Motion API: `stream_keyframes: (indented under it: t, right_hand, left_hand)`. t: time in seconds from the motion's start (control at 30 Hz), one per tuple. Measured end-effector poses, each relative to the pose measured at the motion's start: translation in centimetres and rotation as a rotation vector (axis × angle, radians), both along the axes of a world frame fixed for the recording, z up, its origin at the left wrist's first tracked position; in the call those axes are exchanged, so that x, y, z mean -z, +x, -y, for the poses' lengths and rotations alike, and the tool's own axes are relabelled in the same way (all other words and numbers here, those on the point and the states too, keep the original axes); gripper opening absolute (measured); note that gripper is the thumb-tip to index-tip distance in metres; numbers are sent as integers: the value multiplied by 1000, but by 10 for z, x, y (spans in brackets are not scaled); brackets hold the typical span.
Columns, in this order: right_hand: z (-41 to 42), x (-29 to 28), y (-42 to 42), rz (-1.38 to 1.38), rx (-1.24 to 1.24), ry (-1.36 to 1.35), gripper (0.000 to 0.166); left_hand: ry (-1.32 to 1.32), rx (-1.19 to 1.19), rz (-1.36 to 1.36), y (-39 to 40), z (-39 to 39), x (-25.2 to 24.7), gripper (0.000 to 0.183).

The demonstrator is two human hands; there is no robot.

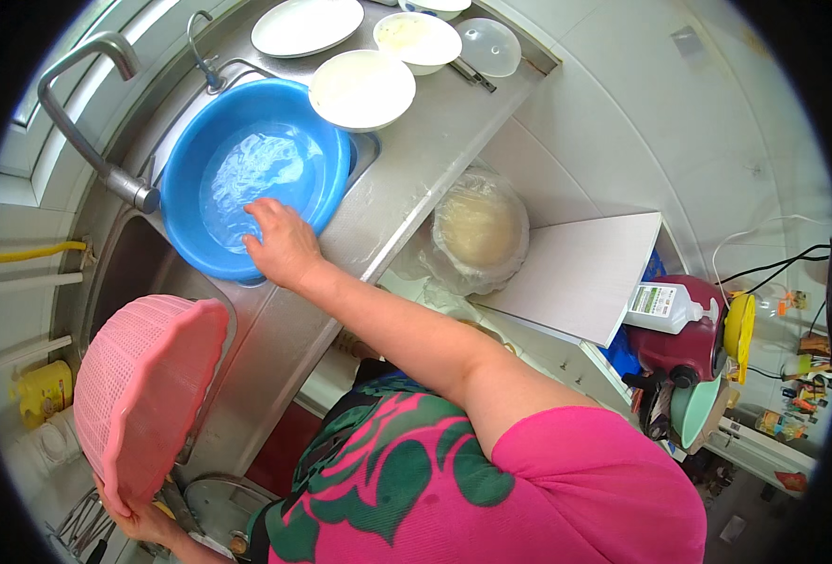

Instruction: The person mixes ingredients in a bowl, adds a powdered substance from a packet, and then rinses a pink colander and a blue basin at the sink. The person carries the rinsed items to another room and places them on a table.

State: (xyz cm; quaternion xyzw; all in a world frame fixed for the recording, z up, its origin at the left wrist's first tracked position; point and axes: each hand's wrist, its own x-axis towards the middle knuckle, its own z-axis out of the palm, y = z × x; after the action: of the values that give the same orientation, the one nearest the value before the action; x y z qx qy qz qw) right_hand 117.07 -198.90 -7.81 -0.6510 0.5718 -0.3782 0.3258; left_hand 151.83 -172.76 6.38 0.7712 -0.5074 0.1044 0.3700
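Observation:
A pink plastic colander [134, 395] is tipped on its side over the left sink bowl [130, 261], and my left hand [134, 518] grips its lower rim. My right hand [282, 243] reaches over the near rim of a blue plastic basin [183, 190]. Its fingers are spread and hold nothing. Whether the wrist or palm rests on the rim, I cannot tell. Rippled clear water [261, 176] lies in the basin, which stands in the other part of the steel sink.
A steel faucet [81, 106] rises beside the basin. White bowls [363, 88], a white plate [308, 27] and a translucent bowl [490, 48] stand on the drainboard [444, 120]. Below the counter edge sits a plastic-wrapped round thing [483, 225]. A white pump bottle [670, 307] is at right.

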Motion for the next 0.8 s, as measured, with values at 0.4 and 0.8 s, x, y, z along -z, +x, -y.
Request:
stream_keyframes:
  t: [0.4, 0.8]
  right_hand:
    - [5, 5, -10, -118, -39, -63, 50]
    - [0, 17, -11, -219, -110, -18, 51]
  left_hand:
    - [-56, -58, 142, 0, -7, 17, 31]
    - [-22, -53, 157, -4, -6, 19, 29]
